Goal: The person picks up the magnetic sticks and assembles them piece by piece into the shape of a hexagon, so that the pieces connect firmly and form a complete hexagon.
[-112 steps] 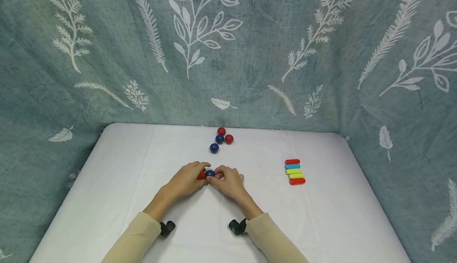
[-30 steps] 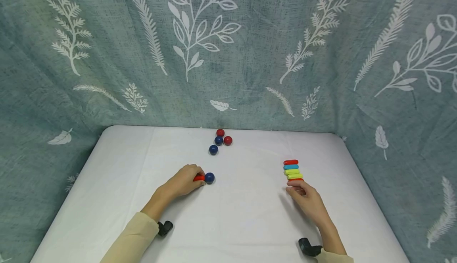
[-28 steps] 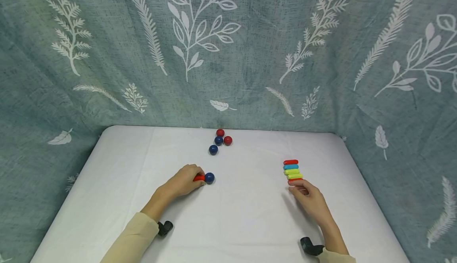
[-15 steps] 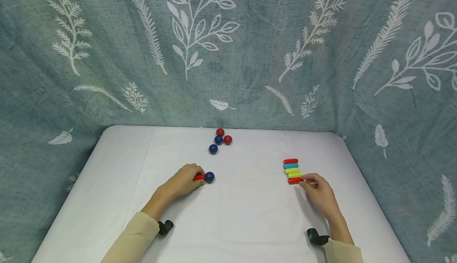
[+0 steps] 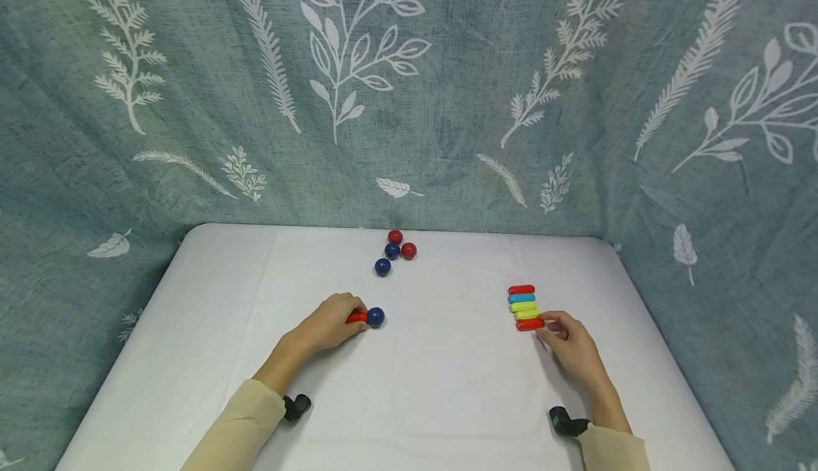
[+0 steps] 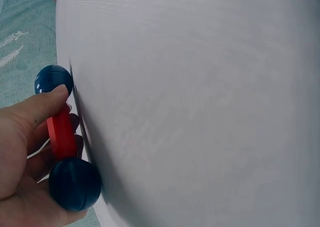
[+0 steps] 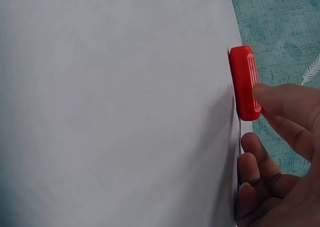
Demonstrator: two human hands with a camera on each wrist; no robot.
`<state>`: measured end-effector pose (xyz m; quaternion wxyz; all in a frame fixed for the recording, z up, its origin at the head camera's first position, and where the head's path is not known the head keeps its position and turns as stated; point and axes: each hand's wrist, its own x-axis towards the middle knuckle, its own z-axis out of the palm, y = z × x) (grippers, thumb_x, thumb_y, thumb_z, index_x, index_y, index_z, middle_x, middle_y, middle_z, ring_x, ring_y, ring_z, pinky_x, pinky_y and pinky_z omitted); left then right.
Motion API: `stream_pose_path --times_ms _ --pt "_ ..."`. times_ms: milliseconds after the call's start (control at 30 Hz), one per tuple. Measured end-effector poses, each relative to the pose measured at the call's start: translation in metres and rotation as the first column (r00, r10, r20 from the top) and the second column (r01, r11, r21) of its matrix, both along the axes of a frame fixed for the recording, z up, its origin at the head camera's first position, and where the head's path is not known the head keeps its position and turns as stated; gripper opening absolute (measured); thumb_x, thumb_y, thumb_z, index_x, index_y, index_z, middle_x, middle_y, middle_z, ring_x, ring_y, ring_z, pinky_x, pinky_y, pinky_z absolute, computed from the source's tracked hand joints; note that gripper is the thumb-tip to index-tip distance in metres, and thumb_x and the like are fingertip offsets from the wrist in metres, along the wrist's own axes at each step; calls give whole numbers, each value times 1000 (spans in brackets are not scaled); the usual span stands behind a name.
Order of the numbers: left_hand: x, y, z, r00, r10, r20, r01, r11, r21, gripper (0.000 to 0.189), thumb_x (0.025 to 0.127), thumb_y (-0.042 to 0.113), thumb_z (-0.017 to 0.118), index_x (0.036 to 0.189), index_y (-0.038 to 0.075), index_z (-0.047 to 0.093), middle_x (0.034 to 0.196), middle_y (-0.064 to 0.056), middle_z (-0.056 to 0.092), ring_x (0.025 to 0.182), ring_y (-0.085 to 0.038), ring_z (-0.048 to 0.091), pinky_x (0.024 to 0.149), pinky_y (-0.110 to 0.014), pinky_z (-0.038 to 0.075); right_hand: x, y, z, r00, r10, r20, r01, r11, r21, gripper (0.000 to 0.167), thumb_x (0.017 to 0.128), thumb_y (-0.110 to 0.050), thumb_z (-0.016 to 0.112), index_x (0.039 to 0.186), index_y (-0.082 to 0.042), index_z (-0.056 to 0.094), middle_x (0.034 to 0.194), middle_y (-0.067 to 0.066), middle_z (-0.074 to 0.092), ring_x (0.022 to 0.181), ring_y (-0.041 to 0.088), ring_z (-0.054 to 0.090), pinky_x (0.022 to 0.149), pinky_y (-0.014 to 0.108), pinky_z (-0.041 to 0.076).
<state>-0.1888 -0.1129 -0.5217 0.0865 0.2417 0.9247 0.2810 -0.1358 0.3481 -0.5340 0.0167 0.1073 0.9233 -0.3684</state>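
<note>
My left hand grips a red rod between thumb and fingers. In the left wrist view, a dark blue ball sits at one end of that rod and a second blue ball at the other; the head view shows just one blue ball, at its right end. On the right, my right hand pinches the right end of the nearest red rod with thumb and index finger. This rod lies on the white cloth, its other fingers' side partly hidden by the thumb.
Above that rod lie two yellow-green rods, a light blue rod and another red rod, side by side. Two red balls and two blue balls are grouped near the table's far edge. A patterned curtain hangs behind.
My right hand left the blue ball in the middle, went to the row of rods, then slid right to the nearest red rod's end. My left hand keeps its hold, nearly still.
</note>
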Motion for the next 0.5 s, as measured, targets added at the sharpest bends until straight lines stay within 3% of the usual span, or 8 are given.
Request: stream_pose_path --times_ms 500 --pt "-2 0 -2 1000 5 8 -4 1000 -6 25 91 21 76 109 4 68 91 2 59 84 -15 52 78 -36 46 3 -2 3 1000 29 7 -29 999 34 33 94 -16 68 123 0 62 116 22 57 98 32 49 77 41 40"
